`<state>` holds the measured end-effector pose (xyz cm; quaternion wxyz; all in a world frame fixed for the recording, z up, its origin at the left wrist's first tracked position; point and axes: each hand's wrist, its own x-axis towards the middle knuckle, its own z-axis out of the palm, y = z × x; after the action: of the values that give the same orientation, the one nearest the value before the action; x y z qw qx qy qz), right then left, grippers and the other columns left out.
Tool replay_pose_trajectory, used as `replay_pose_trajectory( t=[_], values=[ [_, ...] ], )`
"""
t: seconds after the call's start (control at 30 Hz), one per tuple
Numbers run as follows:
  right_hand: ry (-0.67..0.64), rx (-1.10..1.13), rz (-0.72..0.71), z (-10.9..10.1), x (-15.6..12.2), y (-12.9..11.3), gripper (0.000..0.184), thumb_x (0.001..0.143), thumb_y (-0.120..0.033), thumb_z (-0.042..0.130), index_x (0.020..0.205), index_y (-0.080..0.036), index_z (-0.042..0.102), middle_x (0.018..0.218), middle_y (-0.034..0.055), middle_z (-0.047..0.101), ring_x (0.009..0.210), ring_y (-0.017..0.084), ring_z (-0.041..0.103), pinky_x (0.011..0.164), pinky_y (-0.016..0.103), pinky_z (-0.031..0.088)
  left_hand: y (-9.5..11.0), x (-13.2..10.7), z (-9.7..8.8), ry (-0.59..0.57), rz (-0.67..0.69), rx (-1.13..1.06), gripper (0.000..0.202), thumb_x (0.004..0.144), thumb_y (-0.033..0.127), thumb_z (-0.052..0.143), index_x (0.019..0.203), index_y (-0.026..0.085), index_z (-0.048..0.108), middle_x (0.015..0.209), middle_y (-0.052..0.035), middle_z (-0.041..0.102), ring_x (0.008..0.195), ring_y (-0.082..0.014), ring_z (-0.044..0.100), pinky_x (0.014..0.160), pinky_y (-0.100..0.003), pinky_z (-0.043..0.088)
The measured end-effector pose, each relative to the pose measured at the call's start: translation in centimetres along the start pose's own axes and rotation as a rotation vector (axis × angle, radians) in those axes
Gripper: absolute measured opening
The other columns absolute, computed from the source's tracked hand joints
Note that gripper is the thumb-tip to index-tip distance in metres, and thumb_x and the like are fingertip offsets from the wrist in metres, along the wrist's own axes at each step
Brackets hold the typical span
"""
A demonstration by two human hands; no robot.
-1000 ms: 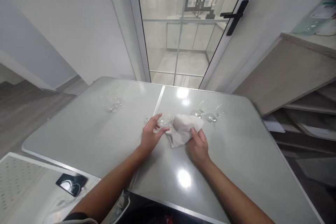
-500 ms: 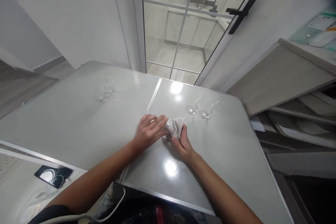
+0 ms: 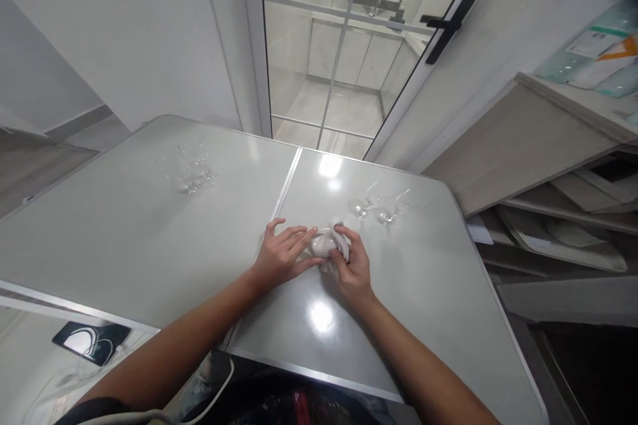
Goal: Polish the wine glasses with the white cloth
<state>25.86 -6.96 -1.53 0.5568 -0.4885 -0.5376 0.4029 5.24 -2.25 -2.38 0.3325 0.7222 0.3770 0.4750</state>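
Note:
Over the middle of the table, my left hand [image 3: 283,257] holds a clear wine glass [image 3: 319,246] with fingers above and thumb below. The glass lies sideways between my hands and is hard to make out; its stem and foot are hidden. A pale cloth [image 3: 339,231] is bunched in my right hand [image 3: 355,269], pinched between thumb and fingers and pressed to the right end of the glass. Part of the cloth shows through the bowl. To the right lie or stand two clear stemmed glasses, one with its foot [image 3: 361,211] nearer the seam, the other foot [image 3: 387,218] beside it.
More stemmed glasses [image 3: 194,176] are grouped on the left half of the grey table [image 3: 149,239]. A metal seam [image 3: 288,184] divides the tabletop. Behind is a glass door [image 3: 343,66]; shelves [image 3: 548,146] stand on the right. A dark phone-like device [image 3: 90,340] lies lower left.
My right fingers have gathered the cloth into a tighter bunch at the end of the glass. My left fingers have spread and shifted slightly. The view has moved a little.

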Motion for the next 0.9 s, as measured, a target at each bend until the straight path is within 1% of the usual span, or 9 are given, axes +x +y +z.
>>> replay_pose_trajectory(
  t=[0.1,0.2,0.3,0.4,0.47,0.53,0.67,0.77,0.9],
  values=[
    [0.142,0.188,0.169,0.1,0.7,-0.6,0.046,0.095,-0.045,0.068,0.136,-0.032,0.052,0.108,0.0048,0.068,0.09,0.023,0.067,0.088,0.04,0.056,-0.1,0.3,0.1,0.068,-0.053,-0.09,0.035,0.069,0.035,0.092,0.099,0.028,0.077,0.095,-0.0076,0.077,0.095,-0.0286,0.072,0.107,-0.049,0.045],
    [0.05,0.249,0.216,0.1,0.9,-0.5,0.052,0.098,-0.047,0.062,0.145,-0.032,0.045,0.114,0.0058,0.068,0.096,0.024,0.069,0.091,0.041,0.057,0.0,0.2,0.2,0.192,-0.069,-0.131,0.018,0.079,0.036,0.085,0.084,0.024,0.073,0.08,-0.0052,0.065,0.071,-0.0189,0.059,0.072,-0.032,0.051],
    [-0.168,0.054,0.076,-0.3,0.5,0.2,0.057,0.1,-0.042,0.059,0.153,-0.03,0.042,0.134,0.0093,0.064,0.124,0.03,0.062,0.109,0.05,0.048,0.1,0.2,0.4,0.318,-0.22,-0.237,0.032,0.092,0.045,0.07,0.073,0.021,0.059,0.07,0.0,0.047,0.058,-0.0128,0.041,0.052,-0.024,0.04],
    [-0.429,-0.188,-0.187,-0.9,0.2,1.3,0.063,0.094,-0.029,0.065,0.154,-0.031,0.046,0.141,0.0092,0.063,0.132,0.033,0.058,0.119,0.06,0.036,0.0,0.7,0.5,0.294,-0.443,-0.449,0.042,0.096,0.053,0.061,0.073,0.021,0.049,0.067,0.0035,0.035,0.05,-0.0091,0.031,0.041,-0.02,0.028],
    [-0.532,-0.284,-0.313,-1.2,0.2,1.8,0.059,0.09,-0.023,0.066,0.148,-0.032,0.055,0.143,0.0083,0.063,0.131,0.034,0.058,0.122,0.066,0.028,-0.1,1.1,0.4,0.252,-0.496,-0.54,0.045,0.094,0.056,0.063,0.072,0.021,0.047,0.067,0.0048,0.031,0.047,-0.0074,0.026,0.039,-0.018,0.022],
    [-0.533,-0.292,-0.283,-1.1,0.0,1.7,0.058,0.091,-0.022,0.064,0.147,-0.034,0.056,0.142,0.0077,0.064,0.129,0.034,0.06,0.12,0.066,0.031,0.0,1.3,0.2,0.249,-0.487,-0.558,0.045,0.093,0.056,0.064,0.072,0.021,0.047,0.067,0.0048,0.031,0.048,-0.0075,0.025,0.039,-0.018,0.021],
    [-0.383,0.061,0.168,-0.2,-0.2,-0.2,0.071,0.094,-0.037,0.067,0.159,-0.035,0.038,0.123,0.0079,0.073,0.11,0.03,0.07,0.099,0.05,0.056,0.7,0.9,-0.3,0.303,-0.348,-0.436,0.039,0.094,0.05,0.065,0.071,0.02,0.053,0.069,0.0008,0.04,0.06,-0.0125,0.038,0.05,-0.021,0.036],
    [-0.312,0.356,0.413,0.0,0.0,-1.3,0.084,0.091,-0.05,0.07,0.162,-0.033,0.029,0.114,0.0087,0.074,0.098,0.029,0.073,0.086,0.044,0.061,0.9,0.5,-0.4,0.328,-0.247,-0.343,0.039,0.093,0.048,0.066,0.069,0.02,0.056,0.073,-0.0019,0.046,0.066,-0.015,0.043,0.058,-0.025,0.042],
    [-0.357,0.066,0.195,-0.5,0.3,-0.4,0.077,0.091,-0.047,0.072,0.158,-0.032,0.039,0.128,0.0114,0.07,0.116,0.034,0.067,0.105,0.055,0.051,0.2,0.5,0.2,0.351,-0.374,-0.415,0.037,0.096,0.051,0.062,0.075,0.021,0.053,0.069,0.002,0.039,0.054,-0.011,0.035,0.047,-0.023,0.03]
  ],
)
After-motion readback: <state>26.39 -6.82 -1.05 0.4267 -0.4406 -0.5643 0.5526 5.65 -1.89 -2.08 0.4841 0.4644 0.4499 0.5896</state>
